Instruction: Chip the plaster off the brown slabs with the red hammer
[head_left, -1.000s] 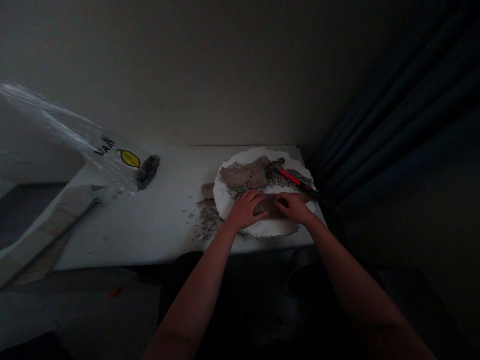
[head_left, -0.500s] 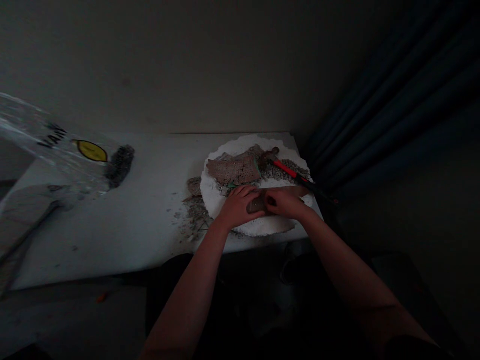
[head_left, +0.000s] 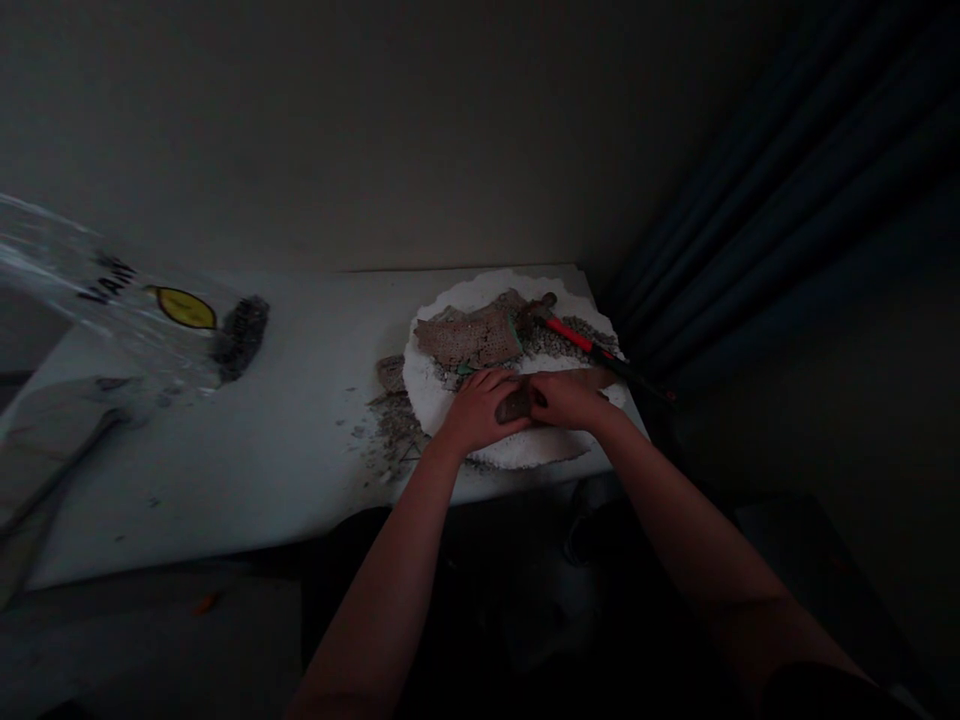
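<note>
On the white slab (head_left: pixel 525 452), toward the right end of the pale table (head_left: pixel 262 460), both hands are at a brown piece (head_left: pixel 513 405) lying near the slab's front side. Left hand (head_left: pixel 480 408) straddles its left end, fingers on the far side, thumb on the near side, holding it. Right hand (head_left: pixel 571 400) just beside, fingers curled in narrow against the piece; can't tell if it grips. Behind the hands, same slab: pitted brown chunk (head_left: pixel 472 340), grey gravel (head_left: pixel 546 350), and a hammer (head_left: pixel 574 338) with red-and-black handle, slanting past the slab's right edge. Grey rubble (head_left: pixel 397 425) scattered on the table left of the slab. Well apart at left, a clear plastic bag (head_left: pixel 154 335), yellow oval print, dark clump (head_left: pixel 241 338) at its right end. Blue curtain (head_left: pixel 787 180) far right. Dim scene, fine detail lost.
</note>
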